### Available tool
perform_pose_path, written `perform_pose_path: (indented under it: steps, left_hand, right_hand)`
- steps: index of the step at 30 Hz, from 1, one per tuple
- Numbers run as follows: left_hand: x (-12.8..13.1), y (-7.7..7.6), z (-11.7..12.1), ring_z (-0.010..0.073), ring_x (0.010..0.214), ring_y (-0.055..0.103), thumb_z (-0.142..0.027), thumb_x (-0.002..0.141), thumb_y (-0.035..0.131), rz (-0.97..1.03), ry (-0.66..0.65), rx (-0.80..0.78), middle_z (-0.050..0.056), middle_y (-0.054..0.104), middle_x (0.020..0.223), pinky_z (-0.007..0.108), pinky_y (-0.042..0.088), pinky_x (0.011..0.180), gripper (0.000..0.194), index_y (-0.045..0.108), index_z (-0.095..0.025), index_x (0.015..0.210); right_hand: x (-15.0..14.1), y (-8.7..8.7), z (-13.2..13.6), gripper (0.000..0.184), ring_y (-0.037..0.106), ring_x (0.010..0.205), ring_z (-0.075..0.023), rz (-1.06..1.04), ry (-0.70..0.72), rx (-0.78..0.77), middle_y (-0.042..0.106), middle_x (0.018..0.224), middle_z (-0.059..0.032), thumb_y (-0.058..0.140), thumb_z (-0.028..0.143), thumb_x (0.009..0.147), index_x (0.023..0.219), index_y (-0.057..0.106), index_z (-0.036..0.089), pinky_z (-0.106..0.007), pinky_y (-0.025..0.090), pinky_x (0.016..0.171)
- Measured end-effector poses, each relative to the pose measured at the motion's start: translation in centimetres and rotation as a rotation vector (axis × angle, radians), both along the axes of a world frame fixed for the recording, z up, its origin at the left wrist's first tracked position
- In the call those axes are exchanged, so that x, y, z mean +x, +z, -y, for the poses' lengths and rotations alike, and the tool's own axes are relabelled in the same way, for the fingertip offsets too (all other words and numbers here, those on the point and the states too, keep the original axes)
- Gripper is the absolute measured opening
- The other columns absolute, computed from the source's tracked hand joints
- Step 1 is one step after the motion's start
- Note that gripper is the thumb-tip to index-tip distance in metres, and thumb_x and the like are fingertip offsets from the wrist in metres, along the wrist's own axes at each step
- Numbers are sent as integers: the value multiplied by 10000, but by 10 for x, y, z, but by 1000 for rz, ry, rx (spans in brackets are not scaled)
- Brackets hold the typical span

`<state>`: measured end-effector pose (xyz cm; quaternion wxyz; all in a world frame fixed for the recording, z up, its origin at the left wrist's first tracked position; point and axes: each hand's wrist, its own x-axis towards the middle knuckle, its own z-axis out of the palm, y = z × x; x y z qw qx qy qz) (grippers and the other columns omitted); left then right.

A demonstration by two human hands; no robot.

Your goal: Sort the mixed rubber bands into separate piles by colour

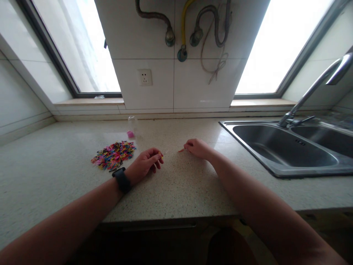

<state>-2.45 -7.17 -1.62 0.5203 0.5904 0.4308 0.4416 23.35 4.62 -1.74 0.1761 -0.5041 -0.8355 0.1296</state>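
A heap of small multicoloured rubber bands [114,154] is spread on the speckled countertop [176,191]. My left hand [147,161], with a dark watch [121,180] on its wrist, is just right of the heap and pinches a few small bands of yellow and red between thumb and index finger. Farther right, my right hand [196,148] rests low over the counter with its fingers closed together. An orange rubber band [181,150] lies at those fingertips; whether it is gripped or only touched is hard to make out.
Behind the heap are a clear plastic container [132,125] and a small pink piece [130,134]. A steel double sink [284,147] with a faucet [311,88] is set into the counter at right. The tiled wall carries a socket [145,77] and hoses [183,22].
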Motion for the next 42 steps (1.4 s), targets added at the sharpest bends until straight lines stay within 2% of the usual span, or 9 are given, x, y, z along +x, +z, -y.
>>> perform_pose_path:
  steps: [8,14,20,26,29,34,38,42]
  left_hand:
    - [1,1,0,108,615,574,-413,858,614,-12,-1,8,27,624,805,197,425,468,260,553,-164,902]
    - [0,1,0,109,617,572,-410,862,604,-34,7,23,24,619,799,202,426,474,250,556,-165,886]
    - [-1,1,0,116,629,570,-419,863,595,-53,7,31,26,612,804,203,425,481,252,559,-170,885]
    - [-7,6,-1,113,601,507,-388,873,564,-277,27,126,31,631,799,208,376,504,219,600,-172,874]
    - [-10,8,-1,132,642,519,-370,865,579,-406,18,214,29,631,760,235,400,591,212,644,-168,855]
    - [-16,8,-3,159,672,543,-387,864,586,-559,3,282,25,630,725,257,388,620,237,681,-170,854]
    - [-24,8,-7,161,660,554,-409,843,609,-588,-79,276,32,662,733,259,394,623,255,711,-175,836]
    - [-32,14,-9,137,571,507,-423,800,641,-637,-193,218,12,627,637,230,355,537,270,723,-169,759]
  right_hand:
    - [0,2,6,268,606,680,-147,-14,119,-27,716,812,-25,631,459,835,972,726,249,-251,366,593]
    - [1,2,4,248,605,682,-142,-35,124,8,713,782,-27,630,446,836,866,742,227,-252,373,607]
    - [5,0,0,226,609,673,-141,-67,100,1,715,760,-35,631,394,821,847,744,199,-251,390,608]
    - [7,2,2,232,610,649,-141,-29,102,-23,720,754,-34,639,411,813,831,740,203,-253,380,577]
    - [7,2,2,229,616,667,-144,5,106,-10,728,783,-33,625,415,826,840,734,214,-255,376,584]
    - [7,1,0,236,614,670,-148,15,109,0,730,789,-36,605,417,840,835,729,216,-260,370,583]
    - [8,2,0,241,614,669,-152,13,114,-5,730,791,-42,600,414,848,837,732,213,-264,369,585]
    - [8,3,0,224,615,685,-158,20,122,-4,733,805,-45,600,391,849,849,735,212,-267,376,600]
